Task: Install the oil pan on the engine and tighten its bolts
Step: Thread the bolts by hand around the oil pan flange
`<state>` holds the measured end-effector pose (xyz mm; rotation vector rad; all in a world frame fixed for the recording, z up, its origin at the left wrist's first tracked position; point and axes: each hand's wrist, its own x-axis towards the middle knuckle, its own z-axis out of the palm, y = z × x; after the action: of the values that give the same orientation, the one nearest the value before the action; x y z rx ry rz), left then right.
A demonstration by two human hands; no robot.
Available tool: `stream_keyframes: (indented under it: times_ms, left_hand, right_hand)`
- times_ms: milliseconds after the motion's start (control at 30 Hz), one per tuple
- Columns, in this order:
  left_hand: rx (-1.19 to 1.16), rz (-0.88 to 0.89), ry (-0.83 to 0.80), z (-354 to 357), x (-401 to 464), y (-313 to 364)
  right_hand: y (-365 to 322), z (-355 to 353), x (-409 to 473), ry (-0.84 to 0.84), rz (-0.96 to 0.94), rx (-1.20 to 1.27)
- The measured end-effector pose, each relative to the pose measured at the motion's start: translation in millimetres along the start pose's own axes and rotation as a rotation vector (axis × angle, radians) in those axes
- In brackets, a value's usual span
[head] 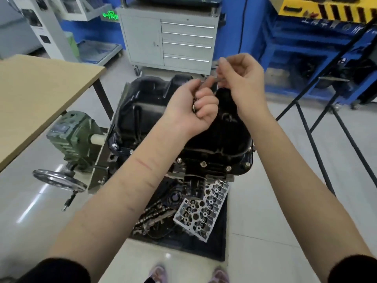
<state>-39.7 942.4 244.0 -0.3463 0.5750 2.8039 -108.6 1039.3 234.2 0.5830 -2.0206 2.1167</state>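
Tabletop (36, 94) occupies the frame's left edge, with the green gearbox (71, 137) and handwheel (59, 180) below it. At frame centre the black oil pan (224, 127) sits on the engine (195, 172). Above it, your left hand (193, 107) is curled around several bolts (194, 105). Just to its right, your right hand (240, 78) pinches one blurred bolt (212, 79). A cylinder head (202, 211) lies on the floor mat (183, 246), lower centre.
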Motion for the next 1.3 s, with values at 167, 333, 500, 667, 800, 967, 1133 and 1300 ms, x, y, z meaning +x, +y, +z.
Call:
stream_keyframes:
  times_ms: [167,333,500,667,800,967,1133,1300]
  left_hand:
    - [-0.028,0.041,-0.009,-16.1,0.5,62.9]
    - [-0.020,0.072,0.050,-27.1,18.9,95.1]
    - [0.031,0.041,0.051,-30.9,33.4,99.0]
    - [-0.023,0.046,0.047,-33.4,46.8,113.9]
    - [-0.048,0.099,0.068,-30.9,67.3,136.3]
    - [-0.025,0.071,0.118,-33.9,99.6,147.5]
    - [0.039,-0.043,0.177,-41.6,104.7,149.0]
    - [-0.003,-0.014,0.352,-33.8,103.4,148.5]
  right_hand:
    - [21.9,14.1,-5.3,0.122,-0.147,-0.349]
    - [26.3,18.2,-3.6,0.203,-0.207,-0.418]
    - [32.6,14.4,-3.1,0.256,-0.218,-0.431]
    - [33.4,14.3,-2.5,0.272,-0.223,-0.417]
    - [34.9,11.4,-2.4,0.285,-0.198,-0.393]
    - [31.8,11.8,-4.4,0.297,-0.171,-0.397]
    - [15.4,0.4,5.6,0.252,0.010,-0.227]
    - [11.2,-9.9,49.4,0.270,0.224,-0.086]
